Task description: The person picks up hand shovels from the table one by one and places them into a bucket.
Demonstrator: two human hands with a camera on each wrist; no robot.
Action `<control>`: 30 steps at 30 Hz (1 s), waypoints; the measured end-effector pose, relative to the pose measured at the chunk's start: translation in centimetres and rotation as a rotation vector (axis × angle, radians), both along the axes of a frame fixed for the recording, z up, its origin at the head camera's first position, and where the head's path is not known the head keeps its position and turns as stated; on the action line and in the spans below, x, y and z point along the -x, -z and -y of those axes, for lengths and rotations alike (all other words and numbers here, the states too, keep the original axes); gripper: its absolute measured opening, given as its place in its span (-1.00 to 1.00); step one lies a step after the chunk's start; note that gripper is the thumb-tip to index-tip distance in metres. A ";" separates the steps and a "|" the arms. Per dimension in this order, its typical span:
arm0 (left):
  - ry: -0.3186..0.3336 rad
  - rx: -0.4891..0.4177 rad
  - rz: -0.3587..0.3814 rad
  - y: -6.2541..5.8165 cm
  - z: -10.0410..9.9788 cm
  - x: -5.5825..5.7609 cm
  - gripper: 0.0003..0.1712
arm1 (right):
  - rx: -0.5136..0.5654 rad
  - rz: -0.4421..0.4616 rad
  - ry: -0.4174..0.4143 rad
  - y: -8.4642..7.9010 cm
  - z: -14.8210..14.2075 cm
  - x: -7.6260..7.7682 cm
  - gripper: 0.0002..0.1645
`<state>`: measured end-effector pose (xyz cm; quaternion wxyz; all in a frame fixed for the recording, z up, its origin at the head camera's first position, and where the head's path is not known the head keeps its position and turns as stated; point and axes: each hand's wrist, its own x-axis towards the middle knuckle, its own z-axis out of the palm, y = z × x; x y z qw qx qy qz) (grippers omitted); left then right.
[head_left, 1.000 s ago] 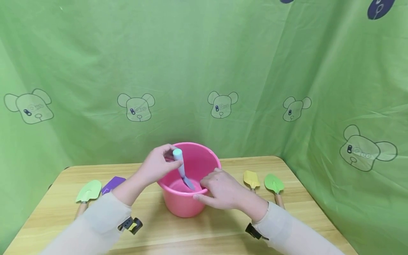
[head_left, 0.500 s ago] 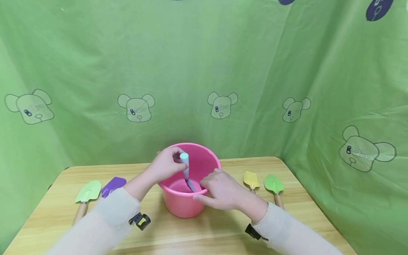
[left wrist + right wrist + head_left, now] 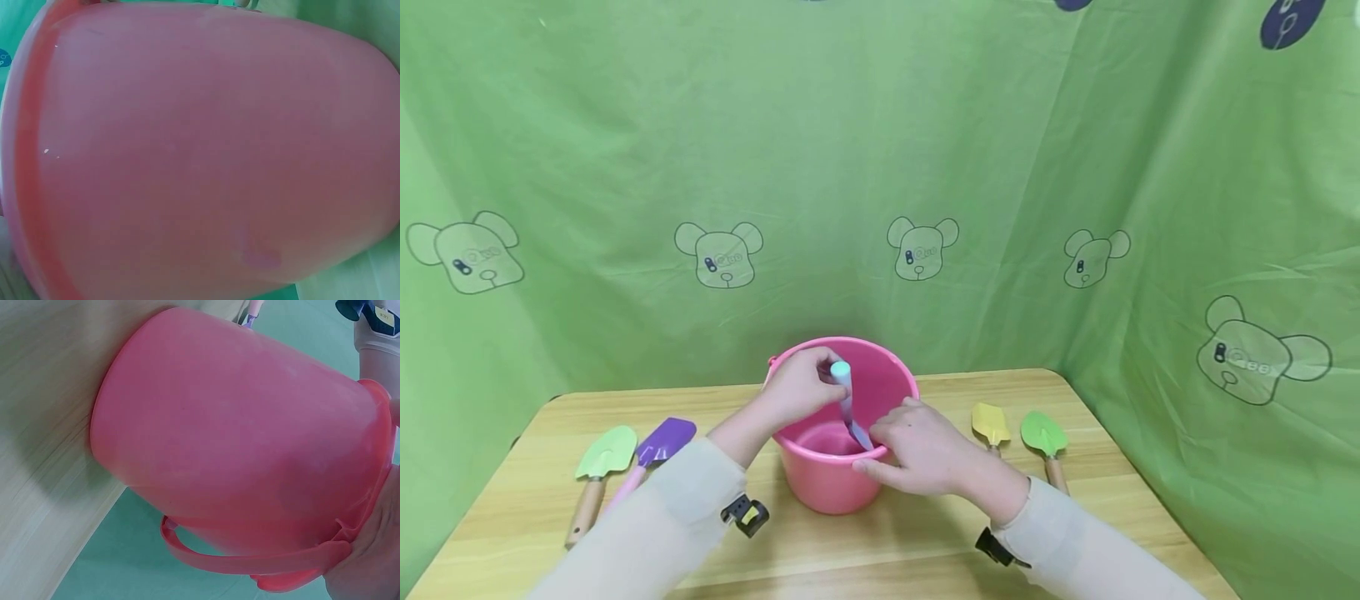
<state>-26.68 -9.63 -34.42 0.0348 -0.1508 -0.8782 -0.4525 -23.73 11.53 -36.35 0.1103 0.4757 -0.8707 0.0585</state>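
A pink bucket (image 3: 831, 487) stands upright on the wooden table, its inner floor partly visible in the head view. My left hand (image 3: 801, 385) reaches over its left rim and pinches the pale blue handle of a small hand trowel (image 3: 846, 406). The trowel points down inside the bucket, its narrow greyish blade close to the front right wall. With fingers inside and thumb outside, my right hand (image 3: 925, 450) grips the front right rim. Both wrist views are mostly filled by the bucket's outer wall (image 3: 200, 150); its pink carrying handle (image 3: 250, 562) hangs down in the right wrist view.
To the left lie a light green trowel (image 3: 607, 452) with a wooden handle and a purple spade (image 3: 667, 440) with a pink handle. On the right are a yellow spade (image 3: 991, 423) and a green trowel (image 3: 1043, 433). A green curtain (image 3: 820, 150) encloses the table's back and sides.
My left hand has moved right and slightly down, taking the trowel deeper into the bucket and nearer its right side. The right hand keeps its grip in the same place.
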 end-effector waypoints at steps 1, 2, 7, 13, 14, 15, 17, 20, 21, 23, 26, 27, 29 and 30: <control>-0.001 0.008 -0.001 0.0 -0.1 0.1 -0.74 | 0.000 0.000 -0.001 0.0 0.0 0.0 -0.44; 0.001 0.015 -0.001 0.1 -0.1 0.1 -0.74 | 0.000 -0.001 -0.002 0.0 0.0 0.0 -0.44; 0.017 0.020 0.016 0.2 -0.4 0.2 -0.75 | 0.003 -0.001 -0.009 0.0 0.0 0.0 -0.42; 0.032 0.021 0.009 0.5 -0.7 0.4 -0.76 | 0.003 0.002 -0.004 0.0 0.0 0.0 -0.44; 0.033 0.026 0.007 0.5 -0.7 0.4 -0.76 | 0.004 0.001 -0.004 0.0 0.0 0.1 -0.44; 0.034 0.033 0.005 0.5 -0.8 0.4 -0.76 | 0.005 0.000 -0.004 0.0 -0.1 0.1 -0.44; 0.036 0.041 0.004 0.7 -0.8 0.5 -0.76 | 0.007 -0.002 -0.008 0.1 -0.1 0.1 -0.44; 0.041 0.059 0.000 0.8 -0.9 0.7 -0.76 | 0.011 -0.006 -0.012 0.1 -0.1 0.1 -0.42; 0.041 0.066 -0.001 0.9 -0.9 0.8 -0.76 | 0.013 -0.006 -0.012 0.2 -0.1 0.1 -0.42; 0.044 0.077 0.002 1.0 -1.0 0.8 -0.75 | 0.015 -0.005 -0.011 0.2 -0.1 0.1 -0.42; 0.052 0.093 0.012 1.2 -1.1 0.9 -0.75 | 0.017 -0.004 -0.014 0.2 0.0 0.2 -0.43; 0.053 0.100 0.012 1.2 -1.2 0.8 -0.75 | 0.017 -0.007 -0.015 0.3 0.0 0.2 -0.43; 0.055 0.110 0.009 1.2 -1.2 0.8 -0.75 | 0.021 -0.017 -0.023 0.3 0.0 0.2 -0.43; 0.053 0.114 0.006 1.2 -1.2 0.8 -0.75 | 0.023 -0.022 -0.025 0.3 0.0 0.2 -0.43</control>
